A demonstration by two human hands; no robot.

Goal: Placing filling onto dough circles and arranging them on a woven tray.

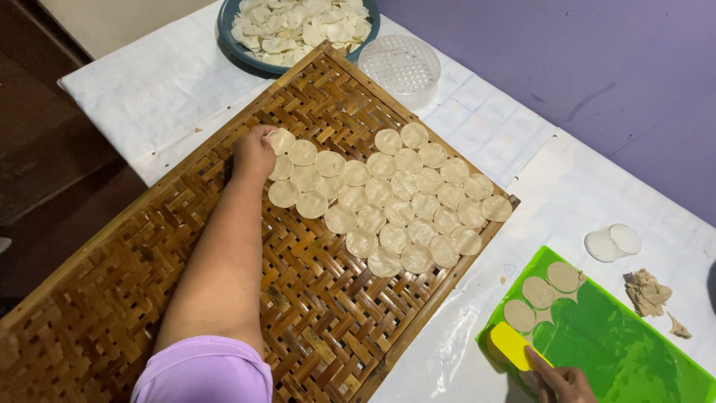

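From where I watched, the left hand [253, 153] was stretched out over the woven bamboo tray [149, 254], its fingers curled together and pinching the edge of a thin pale dough round [281, 140] at the far left corner of the patch of rounds [388, 201] already laid there. That round touched the tray and just overlapped its neighbour, and I judged it could stick or fold on itself if it was let go unevenly. The rounds lay close, many edge to edge, so a dragged wrist or forearm could have shoved the near ones out of their rows or torn one. The right hand [563, 382] sat at the near right edge of the view, partly cut off; it seemed to be closed on a yellow scraper [509, 346] pressed to the green sheet [626, 351], though I could not tell the grip exactly. Three cut rounds [538, 292] waited on that sheet just beyond the scraper, and a careless push could have creased them. A lump of dough scraps [646, 291] lay on the white table cover [149, 97] just to the right of the sheet. At the far end a bowl of rounds [298, 26] and a clear plastic lid [404, 69] stood clear of both hands.
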